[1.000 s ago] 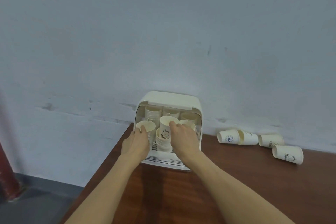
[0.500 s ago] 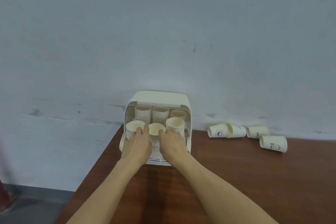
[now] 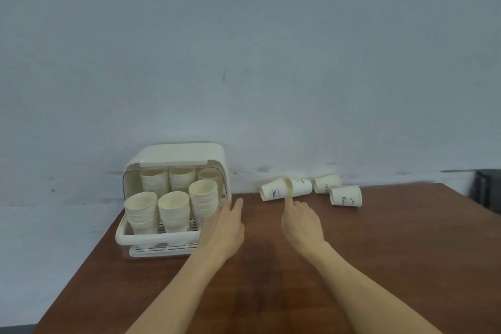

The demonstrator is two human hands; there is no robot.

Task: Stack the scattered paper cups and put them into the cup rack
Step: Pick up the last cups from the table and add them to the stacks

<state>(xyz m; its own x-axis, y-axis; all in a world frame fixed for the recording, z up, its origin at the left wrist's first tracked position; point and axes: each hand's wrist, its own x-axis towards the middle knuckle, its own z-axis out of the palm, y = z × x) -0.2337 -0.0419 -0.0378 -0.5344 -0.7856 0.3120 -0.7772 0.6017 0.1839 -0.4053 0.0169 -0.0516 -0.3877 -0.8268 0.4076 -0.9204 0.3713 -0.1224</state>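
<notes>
Sparse office-like or utility room: brown wooden desk (image 3: pixel 379 266) pushed against a scuffed, pale blue-grey painted wall (image 3: pixel 244 49), with a cream plastic cup rack (image 3: pixel 184 153) stocked with paper cups.

I'm pulling both hands out of the cup rack (image 3: pixel 173 237), letting go of the stacks there. My right hand (image 3: pixel 302 222) is reaching toward the scattered cups (image 3: pixel 273 189), index finger nearly touching one; my left hand (image 3: pixel 227 225) is trailing just beside the rack, empty.

Dark reddish-brown wooden bench (image 3: pixel 379 266): cream plastic cup rack (image 3: pixel 151 237) at left rear; four white paper cups (image 3: pixel 345 196) lying tipped near wall.
</notes>
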